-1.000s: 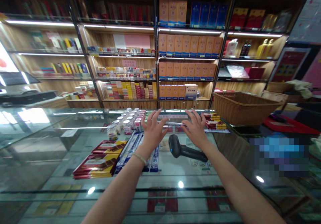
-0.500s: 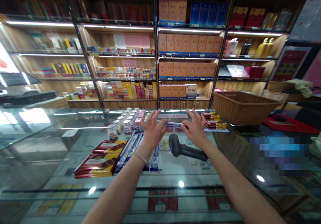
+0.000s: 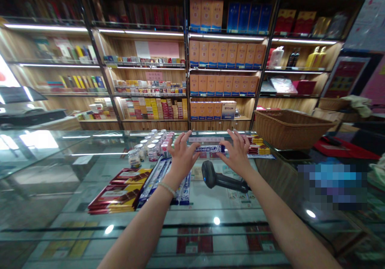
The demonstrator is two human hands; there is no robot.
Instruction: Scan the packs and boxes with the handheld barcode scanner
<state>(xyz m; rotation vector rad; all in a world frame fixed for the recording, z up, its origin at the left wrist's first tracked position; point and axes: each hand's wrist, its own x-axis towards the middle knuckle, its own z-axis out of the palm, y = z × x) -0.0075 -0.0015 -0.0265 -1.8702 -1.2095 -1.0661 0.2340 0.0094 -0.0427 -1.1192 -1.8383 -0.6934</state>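
Note:
Between my two hands stretches a narrow blue-and-white stick packet [image 3: 208, 149], its printed face toward me. My left hand [image 3: 182, 156] grips its left end with the thumb, while my right hand [image 3: 236, 156] pinches the right end. The other fingers of both hands are raised. A black handheld barcode scanner [image 3: 224, 180] lies on the glass just below the packet. Similar blue-and-white stick packets [image 3: 155, 178] lie in a row near my left wrist, partly hidden by the forearm. Left of them are stacked red-and-yellow chocolate packs [image 3: 123, 190].
Several white-capped small jars [image 3: 152, 151] stand beyond the left hand. More red-and-yellow packs [image 3: 259, 145] lie right of the right hand, near a wicker basket [image 3: 291, 130]. The glass counter [image 3: 99, 231] supports everything. Behind rise shelves of orange boxes [image 3: 222, 54].
The stick packet has turned in my fingers, so more of its printed face shows. Both hands have stayed almost in place, and the scanner has not moved.

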